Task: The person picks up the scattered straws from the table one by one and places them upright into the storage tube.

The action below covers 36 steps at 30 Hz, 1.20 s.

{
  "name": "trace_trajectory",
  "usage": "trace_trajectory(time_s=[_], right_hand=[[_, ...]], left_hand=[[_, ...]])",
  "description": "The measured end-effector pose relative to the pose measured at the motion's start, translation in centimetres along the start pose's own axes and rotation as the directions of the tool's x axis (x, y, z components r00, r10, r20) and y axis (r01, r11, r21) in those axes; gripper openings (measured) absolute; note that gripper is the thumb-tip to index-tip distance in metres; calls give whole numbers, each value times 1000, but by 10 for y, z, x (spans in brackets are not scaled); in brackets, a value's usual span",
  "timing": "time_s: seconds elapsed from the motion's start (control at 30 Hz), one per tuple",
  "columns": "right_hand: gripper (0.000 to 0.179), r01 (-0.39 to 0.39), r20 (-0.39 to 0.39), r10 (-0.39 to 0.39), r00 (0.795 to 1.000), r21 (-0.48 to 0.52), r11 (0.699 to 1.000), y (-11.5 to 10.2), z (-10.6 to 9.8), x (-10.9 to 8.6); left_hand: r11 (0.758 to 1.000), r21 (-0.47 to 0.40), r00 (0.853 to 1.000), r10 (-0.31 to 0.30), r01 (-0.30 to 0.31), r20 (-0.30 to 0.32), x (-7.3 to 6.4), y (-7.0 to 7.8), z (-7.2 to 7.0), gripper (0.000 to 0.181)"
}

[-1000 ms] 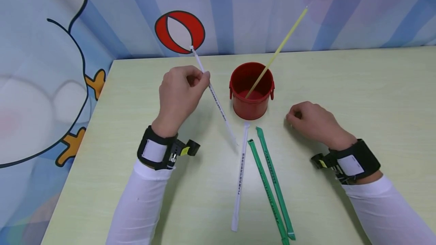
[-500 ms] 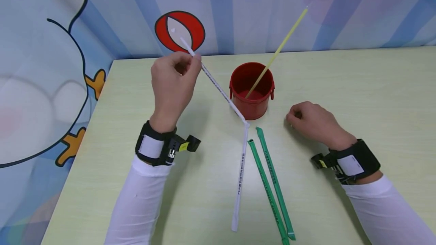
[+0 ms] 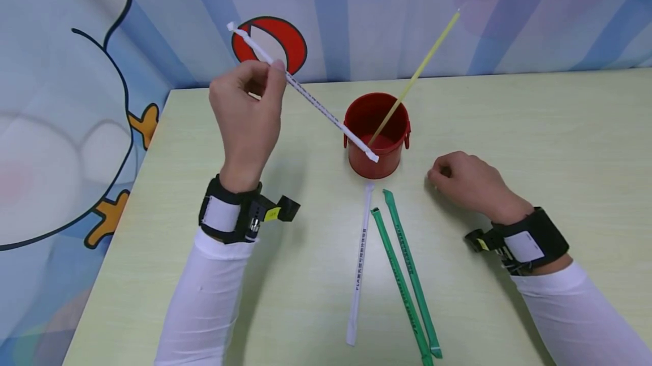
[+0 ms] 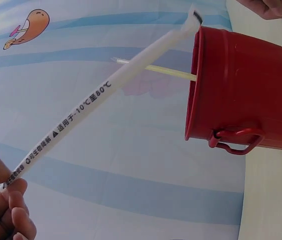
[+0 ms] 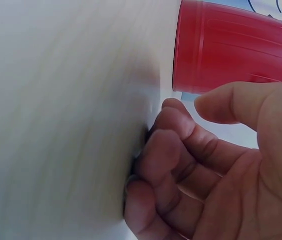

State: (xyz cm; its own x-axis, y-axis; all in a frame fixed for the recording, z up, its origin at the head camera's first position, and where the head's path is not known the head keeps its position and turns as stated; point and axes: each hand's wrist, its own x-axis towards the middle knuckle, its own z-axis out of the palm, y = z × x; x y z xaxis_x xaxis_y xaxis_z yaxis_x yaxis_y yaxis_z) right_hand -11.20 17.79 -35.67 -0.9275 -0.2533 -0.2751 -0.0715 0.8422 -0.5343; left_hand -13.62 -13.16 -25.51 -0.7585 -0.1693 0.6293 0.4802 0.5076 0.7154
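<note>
Left hand (image 3: 247,120) pinches white paper-wrapped straw (image 3: 326,112) above its middle, off the table (image 3: 560,140); long axis diagonal, lower end pointing down-right at red bucket (image 3: 379,169), rim contact hard to tell. Right hand (image 3: 471,185) rests loosely curled, well apart.

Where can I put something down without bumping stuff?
Bare table lies right of the red bucket, beyond the right hand, and between the left sleeve and the lying white straw. It's crowded in the middle: two green straws lie beside that straw, in front of the bucket. The left hand holds another white straw up.
</note>
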Motion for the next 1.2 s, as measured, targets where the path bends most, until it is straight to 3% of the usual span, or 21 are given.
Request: trace_trajectory(time_s=[0.2,0.37,0.57,0.77,1.2], right_hand=[[26,5,-7,-5,1000,0,1000,0,0,0],[25,12,-13,-12,1000,-4,1000,1,1,1],[25,8,-13,-8,1000,-7,1000,0,1,0],[25,7,-15,-8,1000,-6,1000,0,1,0],[25,13,-22,-13,1000,-12,1000,0,2,-1]], left_hand=[[999,-26,996,43,-45,-74,4,1,-1,28],[999,-26,996,36,-38,-80,4,1,1,28],[1000,12,999,11,-11,-53,1,-1,7,27],[997,74,1000,-15,14,17,-4,0,12,28],[991,123,992,-64,51,109,-15,-4,25,25]])
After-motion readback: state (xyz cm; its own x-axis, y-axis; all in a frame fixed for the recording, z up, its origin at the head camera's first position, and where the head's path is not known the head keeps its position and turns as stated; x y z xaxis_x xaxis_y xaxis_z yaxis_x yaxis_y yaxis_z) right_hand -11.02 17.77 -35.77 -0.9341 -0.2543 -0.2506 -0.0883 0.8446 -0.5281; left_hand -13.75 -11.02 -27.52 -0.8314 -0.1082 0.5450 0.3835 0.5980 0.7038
